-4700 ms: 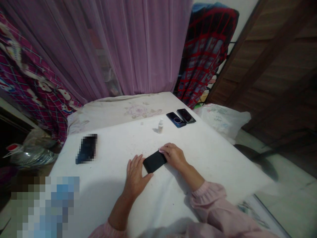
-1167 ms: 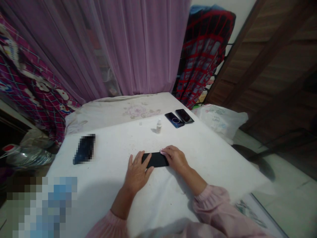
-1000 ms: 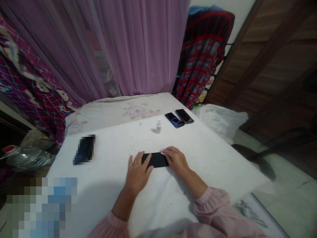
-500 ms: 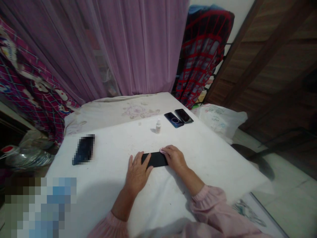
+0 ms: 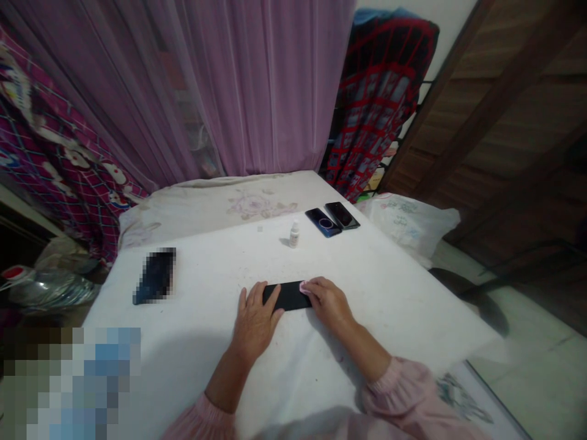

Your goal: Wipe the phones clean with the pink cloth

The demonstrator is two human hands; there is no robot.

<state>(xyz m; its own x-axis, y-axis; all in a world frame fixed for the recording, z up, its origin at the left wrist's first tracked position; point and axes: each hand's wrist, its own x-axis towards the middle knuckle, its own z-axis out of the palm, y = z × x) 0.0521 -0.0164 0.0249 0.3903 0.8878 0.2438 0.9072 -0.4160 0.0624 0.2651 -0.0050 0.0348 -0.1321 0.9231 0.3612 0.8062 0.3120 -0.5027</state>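
From the head camera, the right hand [image 5: 328, 299] has slid a little toward the body since half a second ago, dragging its small pink cloth [image 5: 304, 286] along the black phone [image 5: 288, 296], so the wiping looks under way. The left hand [image 5: 255, 318] lies flat, fingers spread, pinning the phone's left end to the white table [image 5: 389, 287]; the right hand's fingers are together, pressing the cloth on the phone's right end.

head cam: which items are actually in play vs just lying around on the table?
In play:
- black phone, flat on the white table
- left hand, fingers resting on the phone's left end
- right hand, pressing a small pink pad on its right end

Lying about:
- small white bottle
- two dark phones at the far edge
- white plastic bag
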